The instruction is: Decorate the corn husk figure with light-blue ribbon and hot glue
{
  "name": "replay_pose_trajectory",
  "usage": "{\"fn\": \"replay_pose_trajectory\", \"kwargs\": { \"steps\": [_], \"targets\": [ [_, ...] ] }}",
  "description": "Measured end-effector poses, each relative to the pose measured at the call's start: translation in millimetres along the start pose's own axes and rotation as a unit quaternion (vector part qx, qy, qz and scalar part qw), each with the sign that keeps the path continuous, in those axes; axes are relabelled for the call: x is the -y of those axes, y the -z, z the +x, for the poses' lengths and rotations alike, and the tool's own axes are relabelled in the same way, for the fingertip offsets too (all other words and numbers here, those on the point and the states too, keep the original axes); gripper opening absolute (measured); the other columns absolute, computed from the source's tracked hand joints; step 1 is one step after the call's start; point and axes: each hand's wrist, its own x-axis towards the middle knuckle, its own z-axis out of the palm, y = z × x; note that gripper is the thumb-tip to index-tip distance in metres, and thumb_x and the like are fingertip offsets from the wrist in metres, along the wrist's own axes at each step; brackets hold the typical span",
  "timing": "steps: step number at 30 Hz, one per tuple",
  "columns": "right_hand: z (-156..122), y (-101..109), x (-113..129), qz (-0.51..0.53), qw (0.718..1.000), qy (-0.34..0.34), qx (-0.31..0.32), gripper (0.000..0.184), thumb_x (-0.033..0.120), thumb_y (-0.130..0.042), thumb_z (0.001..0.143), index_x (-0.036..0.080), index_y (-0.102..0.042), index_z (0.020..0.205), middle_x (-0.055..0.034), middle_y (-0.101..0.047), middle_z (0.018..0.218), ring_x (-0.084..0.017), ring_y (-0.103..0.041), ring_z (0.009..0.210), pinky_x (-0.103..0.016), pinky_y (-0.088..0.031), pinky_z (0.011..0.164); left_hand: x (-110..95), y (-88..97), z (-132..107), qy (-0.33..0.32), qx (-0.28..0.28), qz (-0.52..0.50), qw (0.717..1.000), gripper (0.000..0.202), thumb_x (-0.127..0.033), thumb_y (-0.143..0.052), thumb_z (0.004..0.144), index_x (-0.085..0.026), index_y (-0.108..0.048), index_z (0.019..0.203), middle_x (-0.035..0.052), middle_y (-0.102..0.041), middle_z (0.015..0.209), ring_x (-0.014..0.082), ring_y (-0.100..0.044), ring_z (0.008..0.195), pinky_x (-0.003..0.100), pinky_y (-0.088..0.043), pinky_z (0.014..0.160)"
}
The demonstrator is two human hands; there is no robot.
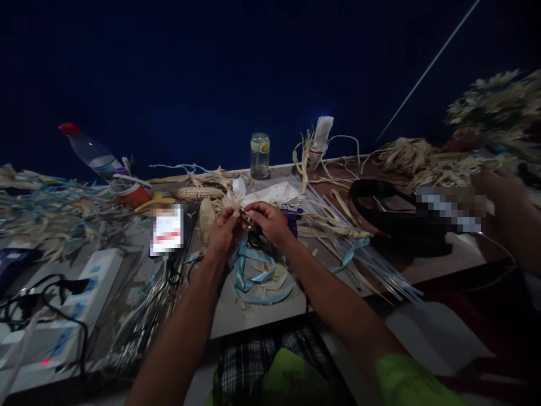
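Above the middle of the table, my left hand [224,228] is closed on a small flower made of pale corn husk [234,200], pinching its base. My right hand [269,220] meets it from the right, fingers pinched at the same base. Just under both hands lies a loose loop of light blue ribbon [253,276] on the table [236,316]. A dried corn cob [198,193] and another husk-wrapped cob [207,217] lie just left of the flower.
A phone [168,230], a power strip [91,282] with cables and a husk pile [38,203] fill the left. A glass jar [260,155], a plastic bottle [91,151] and a red cup [133,194] stand behind. Clear sticks [372,259], a black band [380,208] and another person's arm [511,214] are right.
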Motion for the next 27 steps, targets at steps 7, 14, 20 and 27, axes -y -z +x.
{"fn": "replay_pose_trajectory", "kwargs": {
  "steps": [7,14,20,27],
  "targets": [
    [-1,-1,-1,-0.003,1.000,-0.014,0.005,0.018,0.028,-0.057,0.071,0.017,-0.062,0.084,0.0014,-0.062,0.069,-0.009,-0.052,0.057,-0.023,-0.042,0.058,3,2.4,2,0.004,0.003,0.024,1.000,0.030,-0.024,-0.070,0.061,-0.018,-0.045,0.077,-0.0028,-0.059,0.062,0.0054,-0.051,0.048,0.018,-0.041,0.051],
    [1,2,-5,0.012,0.999,-0.036,0.017,0.016,0.025,-0.057,0.070,0.015,-0.065,0.080,0.0021,-0.060,0.066,-0.006,-0.043,0.051,-0.020,-0.034,0.051,4,6.3,5,-0.014,-0.025,0.055,0.998,0.031,-0.022,-0.071,0.059,-0.018,-0.046,0.077,-0.0029,-0.061,0.058,0.0056,-0.051,0.046,0.016,-0.039,0.048],
    [3,3,-8,-0.008,0.999,-0.030,0.018,0.019,0.026,-0.056,0.070,0.016,-0.064,0.084,0.0023,-0.057,0.066,-0.007,-0.042,0.051,-0.021,-0.034,0.051,2,4.5,4,-0.039,-0.062,0.091,0.993,0.027,-0.023,-0.069,0.061,-0.017,-0.048,0.077,-0.0026,-0.061,0.058,0.0054,-0.050,0.044,0.016,-0.038,0.046],
    [12,23,-6,-0.222,0.970,-0.005,-0.100,0.020,0.023,-0.053,0.072,0.016,-0.061,0.089,-0.0007,-0.060,0.074,-0.011,-0.051,0.063,-0.024,-0.041,0.064,-1,6.9,3,-0.081,-0.079,0.124,0.986,0.024,-0.025,-0.068,0.065,-0.017,-0.049,0.076,-0.0019,-0.061,0.065,0.0044,-0.048,0.046,0.016,-0.036,0.045]
  ]
}}
